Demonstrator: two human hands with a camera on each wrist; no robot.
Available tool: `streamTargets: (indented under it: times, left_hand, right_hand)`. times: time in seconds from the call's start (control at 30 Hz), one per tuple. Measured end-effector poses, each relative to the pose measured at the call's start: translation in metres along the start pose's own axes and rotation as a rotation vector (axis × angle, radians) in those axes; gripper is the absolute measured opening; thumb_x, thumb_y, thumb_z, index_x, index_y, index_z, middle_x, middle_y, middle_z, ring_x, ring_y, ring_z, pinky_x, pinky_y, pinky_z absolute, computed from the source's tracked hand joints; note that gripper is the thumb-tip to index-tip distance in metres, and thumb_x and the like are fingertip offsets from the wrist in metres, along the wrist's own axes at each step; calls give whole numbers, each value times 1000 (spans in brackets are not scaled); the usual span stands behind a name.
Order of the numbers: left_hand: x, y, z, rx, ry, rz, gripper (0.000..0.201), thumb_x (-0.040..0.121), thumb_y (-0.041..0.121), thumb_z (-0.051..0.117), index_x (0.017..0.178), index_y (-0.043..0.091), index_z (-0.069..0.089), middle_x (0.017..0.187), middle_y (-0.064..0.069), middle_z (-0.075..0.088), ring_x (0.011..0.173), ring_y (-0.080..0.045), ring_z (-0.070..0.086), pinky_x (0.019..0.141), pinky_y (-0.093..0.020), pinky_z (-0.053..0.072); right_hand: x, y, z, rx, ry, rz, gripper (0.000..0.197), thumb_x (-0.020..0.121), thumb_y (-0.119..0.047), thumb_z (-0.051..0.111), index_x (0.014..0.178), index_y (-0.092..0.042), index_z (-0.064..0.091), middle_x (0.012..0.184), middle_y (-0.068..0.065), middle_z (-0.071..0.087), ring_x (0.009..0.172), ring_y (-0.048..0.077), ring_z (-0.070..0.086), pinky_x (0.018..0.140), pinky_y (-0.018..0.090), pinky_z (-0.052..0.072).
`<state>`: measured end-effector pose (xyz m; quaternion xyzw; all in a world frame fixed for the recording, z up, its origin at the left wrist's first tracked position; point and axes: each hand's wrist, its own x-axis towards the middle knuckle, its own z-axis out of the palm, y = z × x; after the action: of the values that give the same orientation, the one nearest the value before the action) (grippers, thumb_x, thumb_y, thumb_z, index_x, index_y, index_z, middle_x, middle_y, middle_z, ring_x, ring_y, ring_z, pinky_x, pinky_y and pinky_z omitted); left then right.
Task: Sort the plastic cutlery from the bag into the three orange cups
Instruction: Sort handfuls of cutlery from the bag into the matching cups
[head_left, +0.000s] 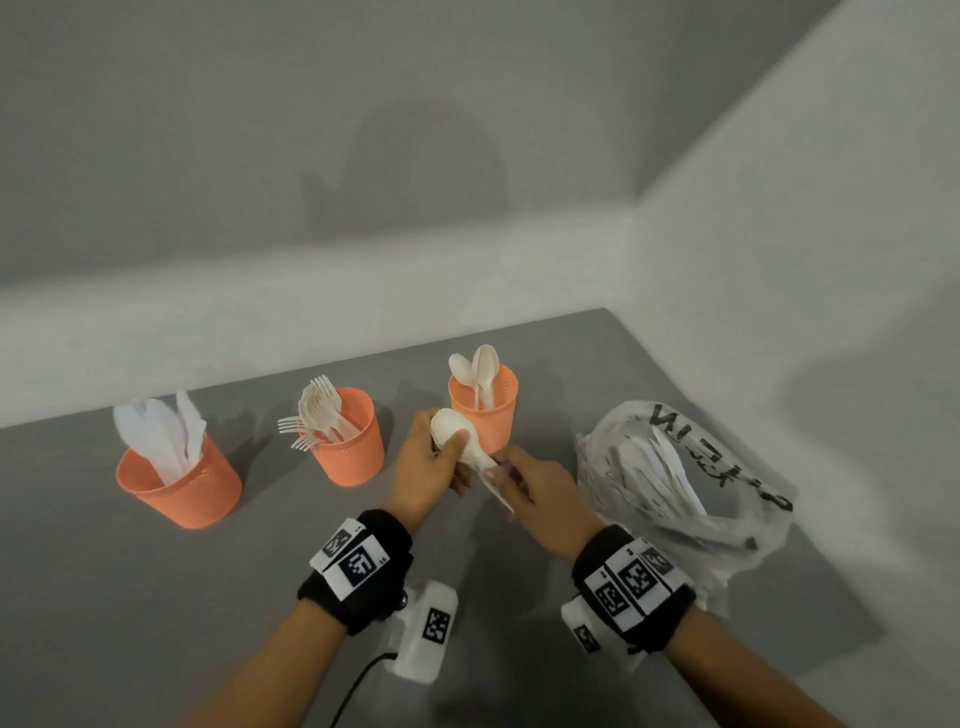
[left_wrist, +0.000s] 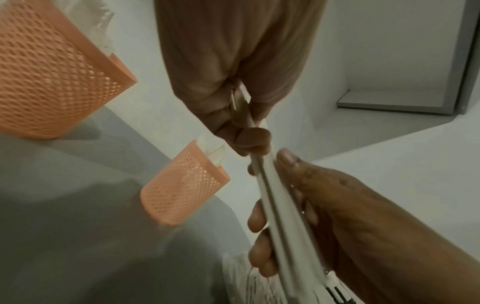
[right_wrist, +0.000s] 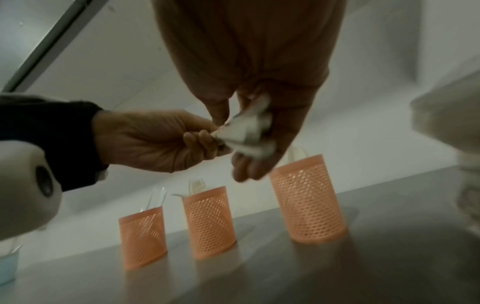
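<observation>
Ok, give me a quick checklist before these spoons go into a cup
1. Both hands hold the white plastic spoons: left hand at the bowls, right hand on the handles. Ok.
2. Bundle is spoons only: cannot tell.
3. Spoon-holding orange mesh cup upright, just behind the hands. Ok.
4. It has room: only a few spoons inside. Ok.
5. Fork cup and knife cup stand well left. Ok.
6. Clear plastic bag still holds cutlery, so sorting is unfinished. Not ok.

Perforated plastic cups (head_left: 179, 486), crinkly translucent plastic bag (head_left: 691, 483), matt table (head_left: 104, 597)
</observation>
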<state>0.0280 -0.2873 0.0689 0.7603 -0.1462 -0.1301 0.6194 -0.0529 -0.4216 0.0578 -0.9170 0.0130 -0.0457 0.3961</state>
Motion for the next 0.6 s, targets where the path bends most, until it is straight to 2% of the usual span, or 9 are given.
streamTargets:
  times: [0.07,0.13,0.2,0.3,0.37,0.4,0.47,0.5,0.6]
  left_hand:
    - [16,9,-4,52,48,60,9,96,15,46,98,15,38,66,-12,59,45,-19,57,43,-28,46]
    - [36,22,-9,114,128,144,12,96,18,46,99,15,36,70,-18,59,51,-28,55,45,-29,44]
    - [55,38,-15,175,211,238,14,96,18,46,101,14,34,73,-19,58,48,-28,54,41,-27,44]
    - [79,64,-20,266,297,370,12,97,16,43,105,11,36,72,-15,57,44,-22,55,36,-17,44]
    - [94,73,-21,306,310,421,17,98,17,41,111,7,37,78,-17,57,46,-22,55,36,-16,44]
    - [101,73,-19,335,308,430,21,98,17,40,114,4,36,80,-17,57,48,-23,55,37,-17,45]
    - [110,70,-15,406,287,433,26,98,19,40,117,1,36,84,-18,57,54,-28,56,44,-26,47]
    - [114,67,-11,442,267,435,27,98,19,39,118,1,36,85,-18,58,56,-31,56,50,-32,48]
    - [120,52,-3,539,196,437,27,98,20,40,117,1,36,85,-21,60,63,-36,60,64,-42,50]
  right_hand:
    - [-2,5,-15,-10,84,50,24,97,-27,44,112,-12,57,88,9,68,78,24,63,78,42,51]
    - [-6,12,-35,7,183,143,24,97,-25,44,104,-9,60,88,13,67,82,27,62,77,36,48]
    - [-11,23,-57,-65,265,225,24,97,-27,44,100,-9,60,86,10,66,79,23,59,69,26,40]
    - [-17,48,-88,-249,297,336,20,97,-23,42,98,-10,58,81,3,59,76,19,54,70,25,38]
    - [-20,68,-105,-291,255,451,18,95,-19,45,101,-8,58,87,7,60,83,24,56,74,28,39]
    - [-22,77,-111,-299,207,515,20,93,-19,49,106,-7,58,98,9,63,93,27,58,81,30,42]
    - [-25,87,-119,-339,71,596,36,88,-25,59,119,-7,54,122,11,59,112,28,54,96,32,40]
    - [-27,90,-120,-370,-6,615,46,86,-30,62,124,-6,51,128,11,56,118,27,51,99,32,38]
    - [-26,97,-111,-460,-197,665,67,81,-42,65,133,-6,42,134,10,50,123,26,48,102,32,37]
